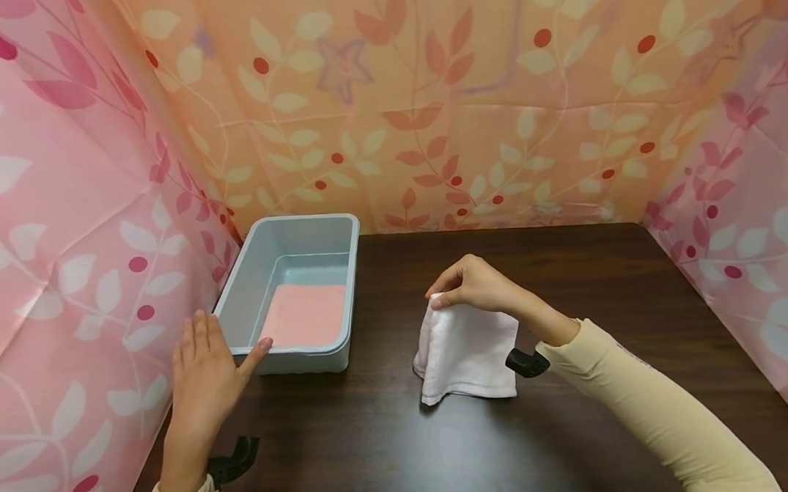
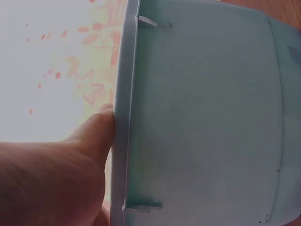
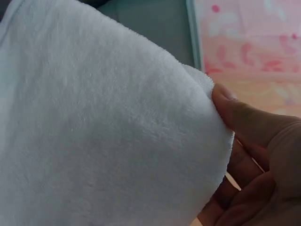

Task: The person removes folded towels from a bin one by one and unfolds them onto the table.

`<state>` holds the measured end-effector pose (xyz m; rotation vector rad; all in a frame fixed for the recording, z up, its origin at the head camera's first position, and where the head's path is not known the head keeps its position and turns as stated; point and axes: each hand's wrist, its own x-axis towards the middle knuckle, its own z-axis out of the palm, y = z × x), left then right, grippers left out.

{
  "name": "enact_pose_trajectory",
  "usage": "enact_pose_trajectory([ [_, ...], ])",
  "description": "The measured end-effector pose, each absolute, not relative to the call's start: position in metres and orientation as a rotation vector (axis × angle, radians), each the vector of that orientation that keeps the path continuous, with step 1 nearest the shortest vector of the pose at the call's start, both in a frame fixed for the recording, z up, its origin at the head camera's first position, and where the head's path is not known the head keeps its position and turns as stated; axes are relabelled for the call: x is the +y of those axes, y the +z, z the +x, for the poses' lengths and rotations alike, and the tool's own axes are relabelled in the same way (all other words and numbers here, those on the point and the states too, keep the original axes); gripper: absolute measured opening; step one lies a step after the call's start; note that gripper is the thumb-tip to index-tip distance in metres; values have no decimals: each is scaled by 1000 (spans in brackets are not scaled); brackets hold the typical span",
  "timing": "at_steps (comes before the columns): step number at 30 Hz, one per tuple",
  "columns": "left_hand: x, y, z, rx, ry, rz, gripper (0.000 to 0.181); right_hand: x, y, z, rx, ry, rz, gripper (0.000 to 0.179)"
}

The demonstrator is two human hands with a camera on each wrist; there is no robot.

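My right hand (image 1: 480, 283) pinches the top edge of a white cloth (image 1: 471, 352), which hangs folded down toward the table. In the right wrist view, thumb and fingers hold one corner of the fluffy cloth (image 3: 117, 127). A pale blue-grey plastic bin (image 1: 304, 361) stands to the left, with a flat pink piece (image 1: 305, 314), perhaps a folded cloth, on its floor. At the bin's near left corner rests my left hand (image 1: 205, 373), fingers straight and thumb out along the rim. The left wrist view shows its thumb against the rim (image 2: 123, 94).
The dark brown wooden table (image 1: 385, 451) carries the bin and cloth. A pink patterned curtain (image 1: 89, 262) rises close beside the bin on the left, an orange one (image 1: 425, 130) along the back, and another pink one (image 1: 758, 218) at the right.
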<state>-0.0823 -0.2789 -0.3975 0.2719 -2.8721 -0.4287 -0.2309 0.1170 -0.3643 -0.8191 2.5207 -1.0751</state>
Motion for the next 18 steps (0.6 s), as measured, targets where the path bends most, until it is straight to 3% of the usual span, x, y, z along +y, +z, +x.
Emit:
enact_pose_trajectory([
  [10,-281,-399,-82,-2782,-467,166,103,88,-397,-274,2499,-1033,-883,14],
  [18,-242,-393,-79,-2412,-503,-442,71,77,-421,-297,2491,-1032,-887,22],
])
